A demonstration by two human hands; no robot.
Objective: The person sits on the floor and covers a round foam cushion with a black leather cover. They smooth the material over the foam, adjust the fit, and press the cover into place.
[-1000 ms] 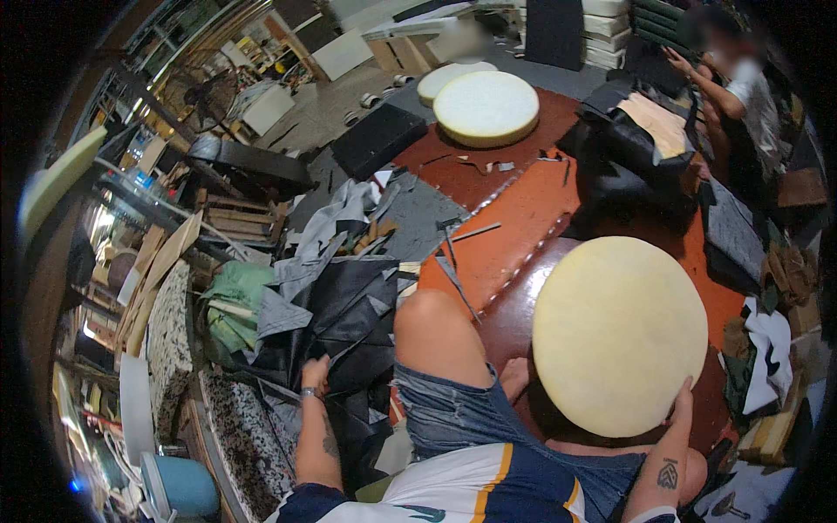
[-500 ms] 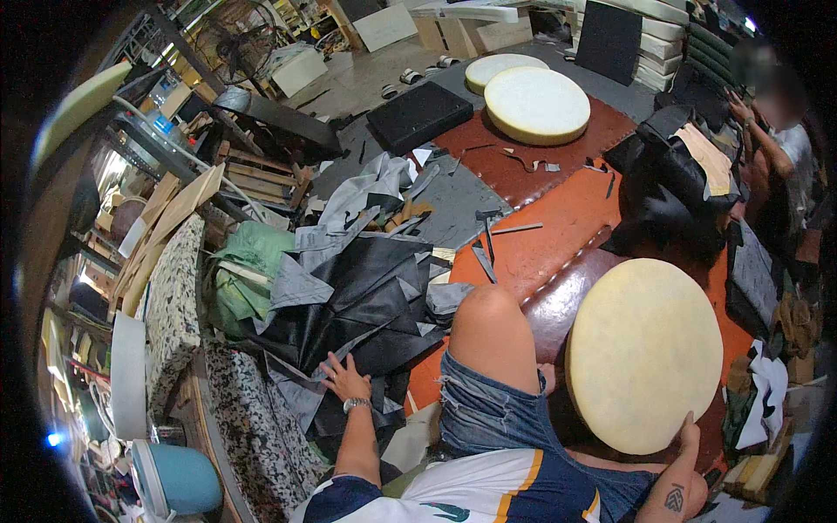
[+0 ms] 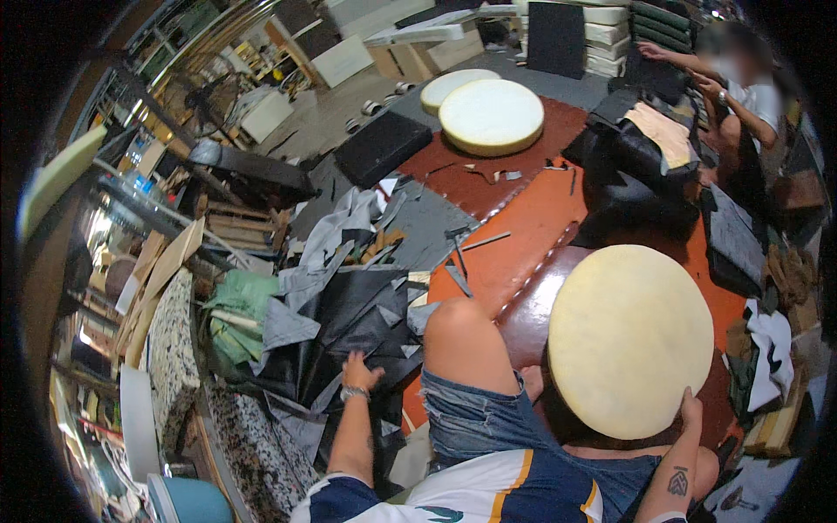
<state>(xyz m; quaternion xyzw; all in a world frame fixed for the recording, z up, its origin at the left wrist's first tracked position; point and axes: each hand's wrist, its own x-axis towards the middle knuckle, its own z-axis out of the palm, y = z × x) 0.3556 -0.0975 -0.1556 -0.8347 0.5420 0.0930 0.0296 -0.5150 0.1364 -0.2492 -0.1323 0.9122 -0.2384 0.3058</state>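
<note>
My left hand [image 3: 361, 371], a watch at its wrist, is at the pile of black and grey sheet scraps [image 3: 328, 324], fingers apart and holding nothing; I cannot tell whether it touches them. My right hand [image 3: 689, 406] grips the lower right edge of a round cream foam disc [image 3: 629, 338], which lies beside my knees over shiny brown padded material [image 3: 540, 292]. An orange panel [image 3: 479, 268] with a studded seam runs beyond it. Green crumpled material [image 3: 237, 307] lies at the left of the scraps.
Two white round pads [image 3: 491, 113] sit farther forward beside a black slab [image 3: 382, 144]. Another person [image 3: 745, 100] in a light shirt is at upper right, behind black bundles [image 3: 632, 187]. Speckled foam blocks [image 3: 173, 344], boards and a blue container [image 3: 187, 501] crowd my left.
My left hand moved slightly to the right over the black scraps and its fingers opened out. The other person's arm now reaches out leftward. My right hand stays on the disc.
</note>
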